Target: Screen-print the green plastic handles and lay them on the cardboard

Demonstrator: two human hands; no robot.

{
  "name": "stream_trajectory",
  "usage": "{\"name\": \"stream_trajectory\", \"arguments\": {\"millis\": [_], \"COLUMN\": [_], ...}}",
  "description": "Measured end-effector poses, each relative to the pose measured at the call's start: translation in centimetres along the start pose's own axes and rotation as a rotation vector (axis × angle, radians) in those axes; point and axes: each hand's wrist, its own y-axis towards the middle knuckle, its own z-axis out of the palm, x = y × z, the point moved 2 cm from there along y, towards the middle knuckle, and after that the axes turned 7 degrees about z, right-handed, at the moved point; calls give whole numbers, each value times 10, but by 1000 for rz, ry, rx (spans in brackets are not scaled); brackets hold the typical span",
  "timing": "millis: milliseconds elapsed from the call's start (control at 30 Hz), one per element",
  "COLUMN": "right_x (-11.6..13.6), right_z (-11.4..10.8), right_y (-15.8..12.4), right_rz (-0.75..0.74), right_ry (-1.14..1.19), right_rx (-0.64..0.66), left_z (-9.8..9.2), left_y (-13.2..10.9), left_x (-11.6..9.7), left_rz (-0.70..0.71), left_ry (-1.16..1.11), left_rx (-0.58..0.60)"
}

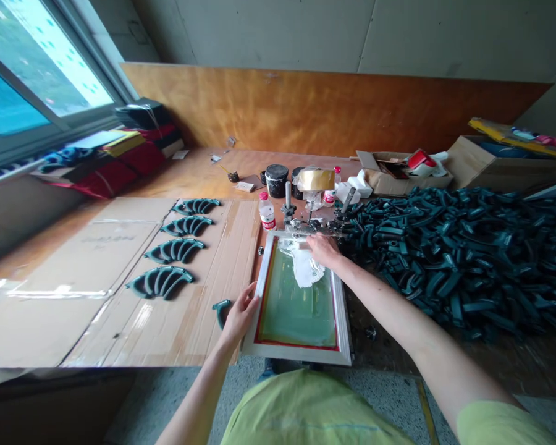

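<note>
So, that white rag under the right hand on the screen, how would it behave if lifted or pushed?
The white rag looks crumpled under the right hand, so it would probably hang limp. It seems thin, so likely light. Pushed across the mesh of the screen frame, it may bunch rather than slide flat.

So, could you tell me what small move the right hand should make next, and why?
Probably draw the white cloth down the green screen toward you: the right hand holds it at the far end, the left hand grips the frame at its left edge, and most of the screen lies nearer you than the cloth.
</note>
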Motion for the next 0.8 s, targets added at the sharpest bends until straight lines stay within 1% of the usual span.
{"name": "stream_trajectory", "arguments": {"millis": [67, 133, 233, 300, 367, 433, 500, 567, 633, 700, 733, 800], "right_x": [-5, -11, -22, -27, -28, -24, -18, -13, -13, -16, -18, -22], "right_z": [6, 7, -1, -9, -13, -10, -1, 8, 11, 6, 0, -13], "right_y": [-17, -37, -60, -63, -57, -50, -52, -63, -73, -72, -65, -43], "right_rz": [-79, -220, -380, -418, -391, -314, -272, -303, -359, -368, -343, -244], "right_ry": [50, 117, 201, 213, 202, 189, 172, 165, 186, 226, 248, 285], "right_rx": [14, 28, 63, 105, 112, 32, -70, -107, -82, -50, -46, -62], "left_z": [0, 0, 1, 1, 1, 0, 0, 0, 0, -1, -1, -4], "left_y": [-1, -2, -3, -3, -3, -4, -4, -4, -4, -5, -5, -7], "left_x": [0, 0, 0, -1, -3, -5, -7, -7, -7, -8, -10, -20], "left_rz": [-7, -12, -14, -12, -3, 7, 9, 1, -6, -14, -20, -43], "left_ry": [-15, -17, -21, -16, -4, 1, -11, -31, -46, -53, -56, -70], "left_rx": [27, 41, 37, 24, 11, 7, 10, 16, 23, 30, 31, 34]}}
